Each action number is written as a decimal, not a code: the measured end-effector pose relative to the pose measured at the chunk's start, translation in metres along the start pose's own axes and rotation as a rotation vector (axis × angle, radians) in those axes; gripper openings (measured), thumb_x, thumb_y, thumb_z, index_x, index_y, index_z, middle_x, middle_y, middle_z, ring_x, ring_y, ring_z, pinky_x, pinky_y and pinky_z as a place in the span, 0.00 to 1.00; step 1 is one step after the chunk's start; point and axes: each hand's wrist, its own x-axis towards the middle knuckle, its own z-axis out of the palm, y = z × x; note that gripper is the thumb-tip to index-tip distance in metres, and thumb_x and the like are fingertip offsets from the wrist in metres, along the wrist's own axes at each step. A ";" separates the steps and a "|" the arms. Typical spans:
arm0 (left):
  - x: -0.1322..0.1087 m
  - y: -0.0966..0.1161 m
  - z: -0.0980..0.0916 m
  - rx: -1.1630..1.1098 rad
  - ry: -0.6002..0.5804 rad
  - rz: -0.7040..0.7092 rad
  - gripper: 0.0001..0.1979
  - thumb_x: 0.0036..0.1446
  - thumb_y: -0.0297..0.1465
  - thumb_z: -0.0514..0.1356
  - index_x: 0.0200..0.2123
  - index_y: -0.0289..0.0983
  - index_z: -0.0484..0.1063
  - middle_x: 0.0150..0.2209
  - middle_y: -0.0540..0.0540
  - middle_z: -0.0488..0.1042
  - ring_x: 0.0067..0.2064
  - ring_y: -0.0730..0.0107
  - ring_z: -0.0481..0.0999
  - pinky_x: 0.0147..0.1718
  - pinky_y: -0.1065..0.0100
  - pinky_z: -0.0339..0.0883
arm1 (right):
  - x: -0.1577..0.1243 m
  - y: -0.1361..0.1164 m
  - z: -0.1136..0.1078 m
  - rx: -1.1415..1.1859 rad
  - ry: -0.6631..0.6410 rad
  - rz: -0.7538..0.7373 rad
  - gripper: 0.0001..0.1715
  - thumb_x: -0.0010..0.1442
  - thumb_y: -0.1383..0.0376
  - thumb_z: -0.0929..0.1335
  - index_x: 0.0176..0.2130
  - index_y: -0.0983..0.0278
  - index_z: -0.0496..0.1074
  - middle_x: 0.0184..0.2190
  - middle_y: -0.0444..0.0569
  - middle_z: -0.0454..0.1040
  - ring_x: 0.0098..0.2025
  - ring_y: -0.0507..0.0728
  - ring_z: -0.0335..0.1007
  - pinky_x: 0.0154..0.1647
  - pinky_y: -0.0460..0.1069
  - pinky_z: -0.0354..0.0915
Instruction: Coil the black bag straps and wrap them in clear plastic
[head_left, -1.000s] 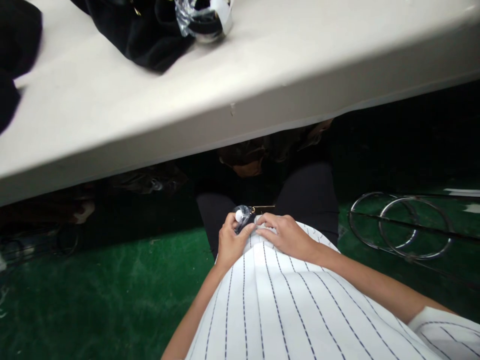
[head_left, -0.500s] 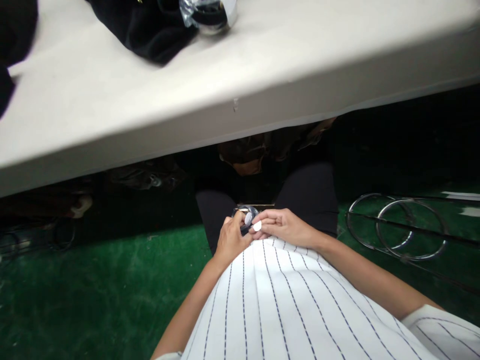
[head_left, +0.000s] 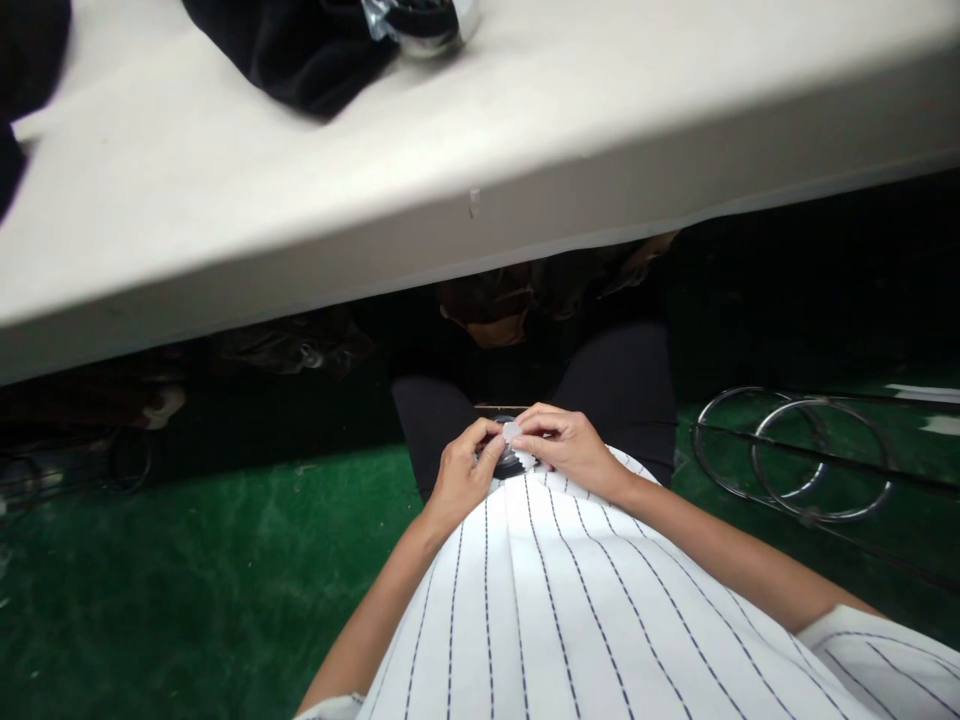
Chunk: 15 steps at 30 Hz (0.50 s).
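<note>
Both hands meet at the lap: left hand and right hand pinch a small white disc above a dark round object; its long axis is unclear.

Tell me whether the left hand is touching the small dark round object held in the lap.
Touching. The head view shows the left hand with fingers wrapped against the small dark round object, no gap visible.
</note>
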 end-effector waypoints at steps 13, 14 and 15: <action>-0.008 -0.001 0.015 -0.021 0.293 -0.084 0.13 0.63 0.40 0.54 0.32 0.38 0.67 0.25 0.52 0.71 0.26 0.73 0.71 0.27 0.73 0.61 | 0.003 0.005 0.005 -0.086 -0.018 0.165 0.14 0.52 0.57 0.72 0.26 0.65 0.69 0.26 0.45 0.70 0.25 0.50 0.59 0.25 0.45 0.55; -0.008 0.000 0.014 -0.012 0.297 -0.075 0.12 0.63 0.40 0.54 0.32 0.38 0.67 0.25 0.52 0.71 0.26 0.73 0.71 0.26 0.73 0.61 | 0.003 0.005 0.006 -0.103 -0.011 0.177 0.14 0.52 0.57 0.72 0.26 0.65 0.69 0.24 0.44 0.69 0.23 0.49 0.57 0.23 0.45 0.54; -0.008 0.001 0.014 0.000 0.300 -0.062 0.12 0.63 0.39 0.54 0.32 0.38 0.67 0.24 0.52 0.71 0.26 0.73 0.71 0.26 0.73 0.61 | 0.003 0.004 0.007 -0.121 -0.005 0.187 0.14 0.52 0.57 0.72 0.26 0.65 0.69 0.22 0.43 0.67 0.22 0.48 0.54 0.22 0.45 0.51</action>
